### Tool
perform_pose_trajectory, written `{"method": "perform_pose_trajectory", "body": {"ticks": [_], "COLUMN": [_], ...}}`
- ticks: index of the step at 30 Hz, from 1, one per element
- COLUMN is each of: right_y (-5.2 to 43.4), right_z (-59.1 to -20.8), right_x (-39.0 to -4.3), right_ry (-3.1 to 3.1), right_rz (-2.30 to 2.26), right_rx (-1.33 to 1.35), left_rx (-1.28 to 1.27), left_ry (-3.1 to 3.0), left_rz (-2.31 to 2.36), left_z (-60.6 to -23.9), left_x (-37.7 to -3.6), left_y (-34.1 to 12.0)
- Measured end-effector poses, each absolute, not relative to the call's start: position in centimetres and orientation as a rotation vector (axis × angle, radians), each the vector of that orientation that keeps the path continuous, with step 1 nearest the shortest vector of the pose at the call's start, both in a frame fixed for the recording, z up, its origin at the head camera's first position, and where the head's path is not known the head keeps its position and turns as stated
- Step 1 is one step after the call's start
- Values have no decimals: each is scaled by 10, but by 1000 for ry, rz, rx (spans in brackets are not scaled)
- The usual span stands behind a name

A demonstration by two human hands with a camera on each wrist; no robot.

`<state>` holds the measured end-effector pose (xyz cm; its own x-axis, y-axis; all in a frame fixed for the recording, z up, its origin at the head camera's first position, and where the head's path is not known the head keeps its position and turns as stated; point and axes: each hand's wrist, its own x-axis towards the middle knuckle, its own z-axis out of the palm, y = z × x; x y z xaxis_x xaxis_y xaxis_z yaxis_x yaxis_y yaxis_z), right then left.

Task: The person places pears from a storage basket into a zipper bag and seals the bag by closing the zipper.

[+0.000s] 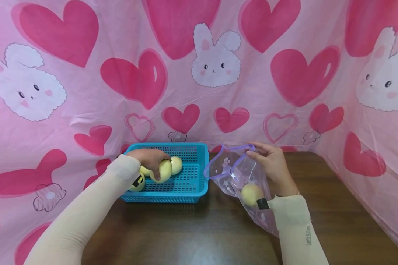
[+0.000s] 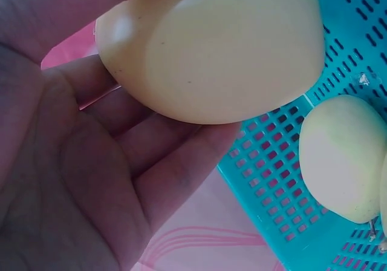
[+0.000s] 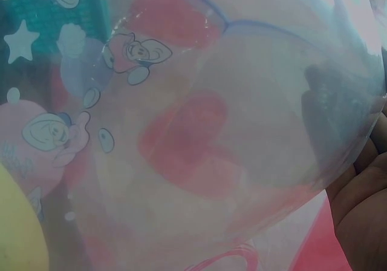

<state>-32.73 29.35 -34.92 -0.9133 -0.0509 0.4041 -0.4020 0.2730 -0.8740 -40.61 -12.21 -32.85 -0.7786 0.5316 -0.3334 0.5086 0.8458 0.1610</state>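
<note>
Left hand [image 1: 149, 159] grips a pale yellow fruit [image 1: 162, 172] at the blue basket [image 1: 167, 194] near the counter's [image 1: 185, 232] back edge, apparently the pickup step, while right hand [image 1: 276, 167] pinches the purple-rimmed bag [image 1: 243, 175], which the next move likely requires open.

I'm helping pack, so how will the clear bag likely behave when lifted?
The clear bag will probably flop, as its thin film creases below the right hand. The yellow fruit inside may make its lower part sag or swing. Bright glare on the film suggests it could be slippery.
</note>
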Motion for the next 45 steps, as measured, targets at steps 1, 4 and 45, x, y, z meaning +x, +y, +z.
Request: {"method": "perform_pose_trajectory", "body": {"ticks": [1, 4, 45], "right_y": [294, 294, 292], "right_z": [-349, -350, -351], "right_x": [-327, -328, -328], "right_ry": [-2254, -2257, -2179], "right_rz": [1689, 1692, 1670], "right_rx": [408, 400, 452], "left_rx": [781, 797, 976], "left_ry": [2656, 2662, 2731], "left_rz": [92, 126, 228], "left_z": [-328, -325, -305], "left_x": [-406, -406, -383], "left_y": [-122, -121, -86]}}
